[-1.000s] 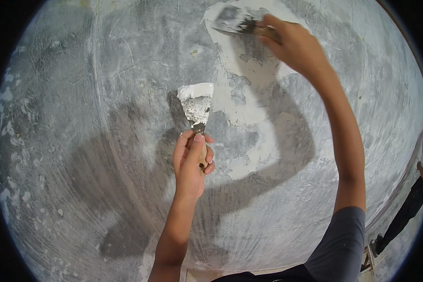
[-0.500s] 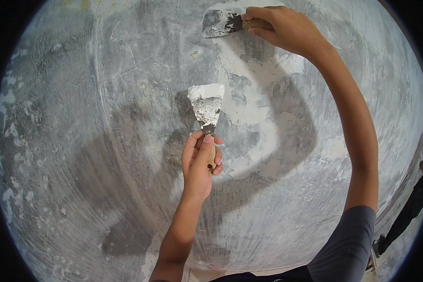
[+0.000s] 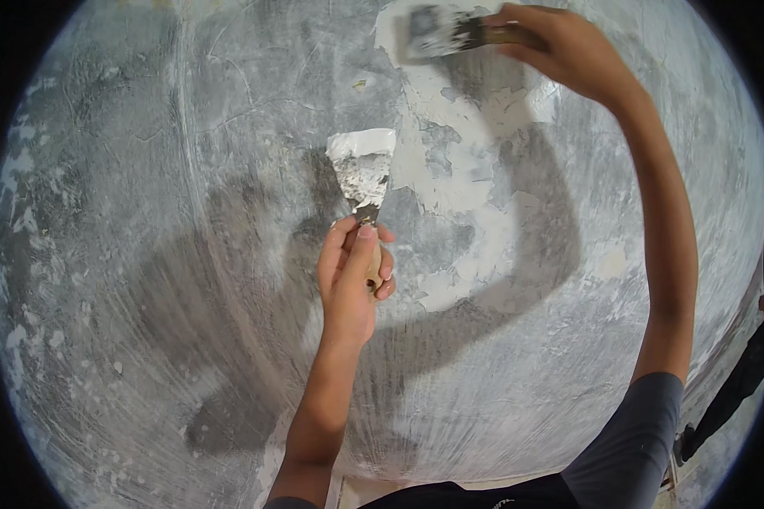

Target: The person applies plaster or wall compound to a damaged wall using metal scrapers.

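Observation:
My left hand is closed round the wooden handle of a putty knife, held upright in front of the wall. White putty lies in a thick band along its blade edge, with smears lower down. Up at the top of the view, my right hand grips a second, wider putty knife by its handle. That blade points left, is smeared white and looks blurred; it lies over a pale patch on the wall. Whether it presses on the surface I cannot tell for certain.
The grey, scuffed wall fills most of the view. Uneven pale putty patches run down its middle, and shadows of my arms fall across it. At the far right edge stands another person in dark trousers.
My right hand has moved the wider putty knife to the right and slightly up, with more pale putty showing round its blade. My left hand and its knife have shifted slightly up and left.

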`<state>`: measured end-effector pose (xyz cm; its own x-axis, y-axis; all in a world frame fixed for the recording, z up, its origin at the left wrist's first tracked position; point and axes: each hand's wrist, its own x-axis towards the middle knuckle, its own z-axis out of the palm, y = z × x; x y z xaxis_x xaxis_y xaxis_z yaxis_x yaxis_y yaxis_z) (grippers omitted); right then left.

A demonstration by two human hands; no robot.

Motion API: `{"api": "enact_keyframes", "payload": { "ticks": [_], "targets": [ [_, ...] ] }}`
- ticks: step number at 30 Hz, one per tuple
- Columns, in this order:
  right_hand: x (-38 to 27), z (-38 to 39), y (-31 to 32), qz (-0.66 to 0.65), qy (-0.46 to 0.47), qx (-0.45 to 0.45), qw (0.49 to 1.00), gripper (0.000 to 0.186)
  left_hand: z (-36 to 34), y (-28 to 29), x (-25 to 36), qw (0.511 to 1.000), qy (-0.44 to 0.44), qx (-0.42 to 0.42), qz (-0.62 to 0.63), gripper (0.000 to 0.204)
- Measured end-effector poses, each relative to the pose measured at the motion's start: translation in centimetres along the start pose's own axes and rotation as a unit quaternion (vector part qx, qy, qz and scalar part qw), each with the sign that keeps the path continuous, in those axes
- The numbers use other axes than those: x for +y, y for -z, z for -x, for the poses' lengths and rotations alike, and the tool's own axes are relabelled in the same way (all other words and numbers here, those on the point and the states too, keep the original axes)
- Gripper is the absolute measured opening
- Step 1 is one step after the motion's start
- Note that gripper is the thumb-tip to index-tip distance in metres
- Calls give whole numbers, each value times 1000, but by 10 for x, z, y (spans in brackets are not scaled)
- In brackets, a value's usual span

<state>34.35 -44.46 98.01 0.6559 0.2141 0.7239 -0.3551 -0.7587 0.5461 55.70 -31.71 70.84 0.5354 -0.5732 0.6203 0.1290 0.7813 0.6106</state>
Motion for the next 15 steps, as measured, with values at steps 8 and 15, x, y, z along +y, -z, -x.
{"api": "enact_keyframes", "payload": {
  "ticks": [8, 15],
  "targets": [
    [-7, -12, 9, 54, -76, -123, 988, 24, 6, -11, -16, 999, 18, -24, 30, 17],
    [21, -1, 37, 6, -61, -14, 998, 26, -20, 1, -2, 1000, -14, -4, 18, 16]
  ]
}}
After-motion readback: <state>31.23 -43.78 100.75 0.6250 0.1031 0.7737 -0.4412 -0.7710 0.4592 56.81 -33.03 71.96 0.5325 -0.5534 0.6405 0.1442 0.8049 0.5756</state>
